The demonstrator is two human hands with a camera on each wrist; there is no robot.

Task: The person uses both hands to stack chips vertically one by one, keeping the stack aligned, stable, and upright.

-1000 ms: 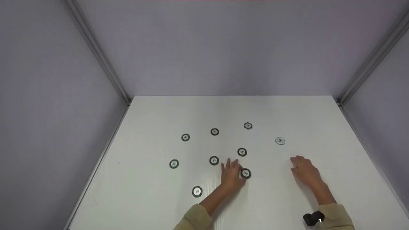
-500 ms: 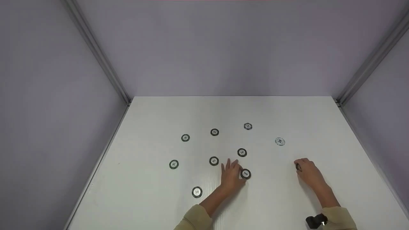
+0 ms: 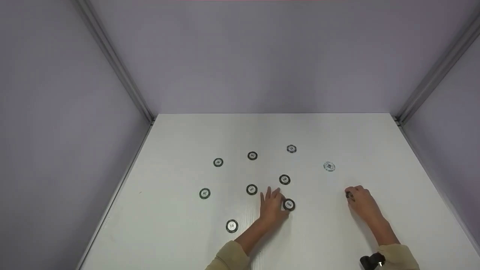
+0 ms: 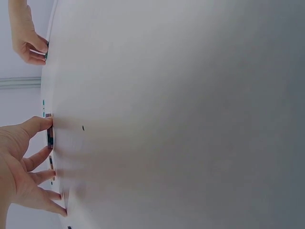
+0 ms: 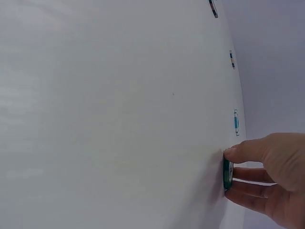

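**Thin chips on a slick surface: where the grip could slip**

Head view: the right hand has its fingertips curled round a dark chip at the right of the white surface, pinching it by the rim. The left hand lies flat with fingers spread and holds nothing; its thumb side touches another dark-rimmed chip. More chips lie scattered well apart, among them a white-centred chip near the left sleeve and a pale chip beyond the right hand. The risk, as I judge it, is that the pinched chip has little edge to hold, so it may skid away or drop flat rather than lift.

Left wrist view: the left hand shows straight, relaxed fingers beside the chip at its thumb, which sits edge-on to the camera. A careless sweep of this hand could knock that chip out of place (it lies loose, nothing pins it).

Right wrist view: thumb and fingers of the right hand clamp the green-edged chip against the surface. The hold looks shallow, and uneven pressure could flip the chip out.
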